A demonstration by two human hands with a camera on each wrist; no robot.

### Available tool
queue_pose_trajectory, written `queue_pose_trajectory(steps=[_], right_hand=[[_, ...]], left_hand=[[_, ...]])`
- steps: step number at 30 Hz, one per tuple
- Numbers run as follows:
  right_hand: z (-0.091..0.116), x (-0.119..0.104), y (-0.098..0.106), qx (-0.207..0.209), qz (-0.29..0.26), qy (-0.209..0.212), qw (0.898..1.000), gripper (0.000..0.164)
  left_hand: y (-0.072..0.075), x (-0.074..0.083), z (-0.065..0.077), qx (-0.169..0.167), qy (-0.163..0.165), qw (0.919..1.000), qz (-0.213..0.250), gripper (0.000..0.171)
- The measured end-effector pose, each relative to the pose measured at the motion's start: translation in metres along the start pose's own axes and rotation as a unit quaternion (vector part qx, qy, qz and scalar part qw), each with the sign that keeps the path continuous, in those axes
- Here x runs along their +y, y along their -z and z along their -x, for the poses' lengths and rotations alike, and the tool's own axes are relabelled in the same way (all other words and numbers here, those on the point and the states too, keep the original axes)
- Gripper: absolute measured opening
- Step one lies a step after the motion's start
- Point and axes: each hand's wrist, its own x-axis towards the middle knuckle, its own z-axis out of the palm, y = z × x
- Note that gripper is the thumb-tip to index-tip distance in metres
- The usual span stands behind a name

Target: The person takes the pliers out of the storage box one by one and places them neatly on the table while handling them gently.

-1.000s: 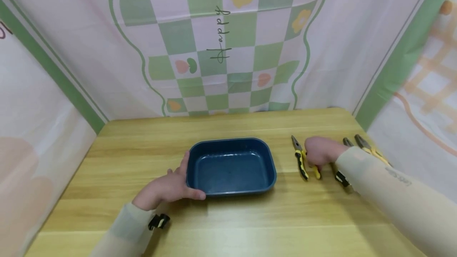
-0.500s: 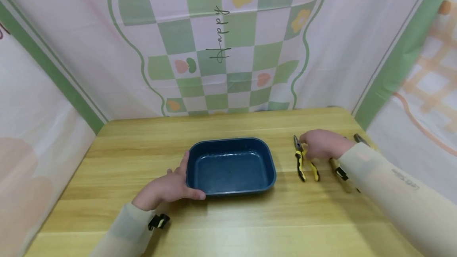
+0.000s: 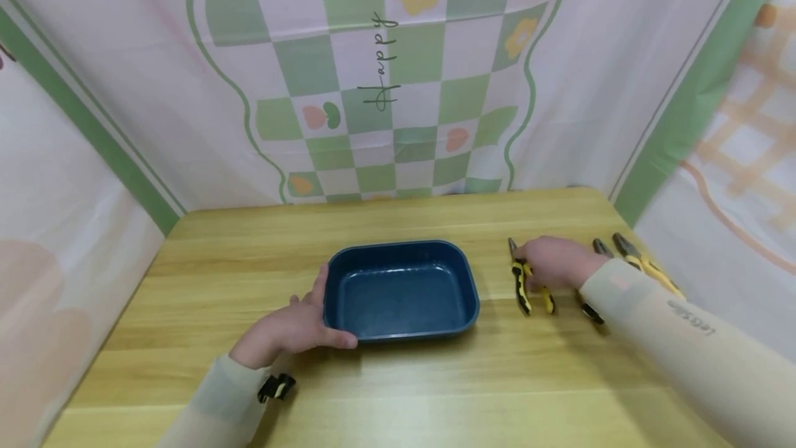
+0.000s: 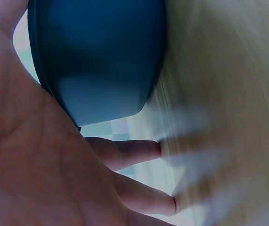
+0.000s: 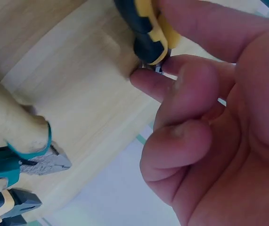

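A dark blue rectangular tray [image 3: 401,303] stands in the middle of the wooden table. My left hand [image 3: 298,323] spans its near left corner, thumb along the near rim and index finger against the left wall; the left wrist view shows the other fingers straight and reaching toward the table. To the tray's right lie yellow-and-black needle-nose pliers [image 3: 521,289], handles spread toward me. My right hand [image 3: 550,263] covers their pivot and pinches them there between thumb and fingers. In the right wrist view a handle of the pliers [image 5: 148,35] shows, while the ring and little fingers curl inward.
More pliers [image 3: 628,247] with yellowish handles lie at the table's right edge, partly behind the right sleeve [image 3: 659,337]. Teal-and-cream pliers [image 5: 40,162] appear in the right wrist view. A patterned curtain [image 3: 398,75] hangs behind the table [image 3: 249,234].
My right hand lifted slightly toward the far side, then came back down over the pliers' pivot. The pliers turned and shifted slightly. My left hand and the tray stayed put.
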Motion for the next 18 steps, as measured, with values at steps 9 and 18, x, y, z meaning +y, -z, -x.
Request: queue_pose_trajectory(steps=[9, 18], right_hand=[[0.01, 0.011, -0.007, 0.019, 0.008, 0.019, 1.0, 0.05], [0.023, 0.009, -0.009, 0.045, -0.004, -0.018, 0.999, 0.045]], left_hand=[[0.0, 0.001, 0.001, 0.002, 0.008, 0.9999, -0.008, 0.136], [-0.001, 0.001, 0.001, -0.001, 0.001, 1.0, -0.007, 0.135]])
